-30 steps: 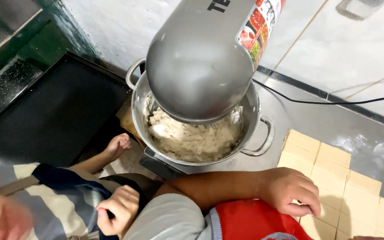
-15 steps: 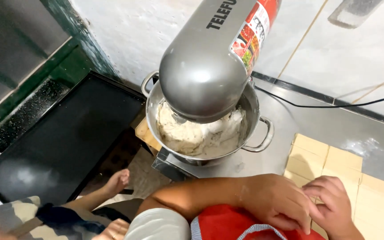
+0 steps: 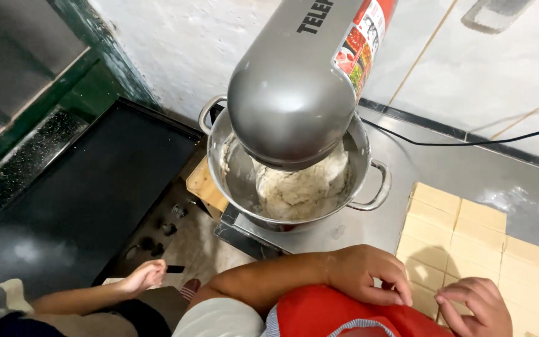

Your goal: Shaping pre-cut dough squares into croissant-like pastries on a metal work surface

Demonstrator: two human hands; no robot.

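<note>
At the bottom edge, the left hand point(image 3: 369, 274) lies across the red apron point(image 3: 338, 312), forearm bent inward, fingers curled down and empty. Just beside it, the right hand point(image 3: 475, 306) rests on the tan squares point(image 3: 469, 234), fingers loosely bent, holding nothing. Beyond them, dough point(image 3: 301, 187) sits in the mixer bowl point(image 3: 360, 150).

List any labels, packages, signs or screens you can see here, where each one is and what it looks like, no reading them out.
Sticker: on the right side of the grey stand mixer head, above the steel bowl; a long strip, red with small colourful food pictures.
Lettering: dark print along the top of the mixer head, cut off by the picture's edge.
No packages, signs or screens show.
</note>
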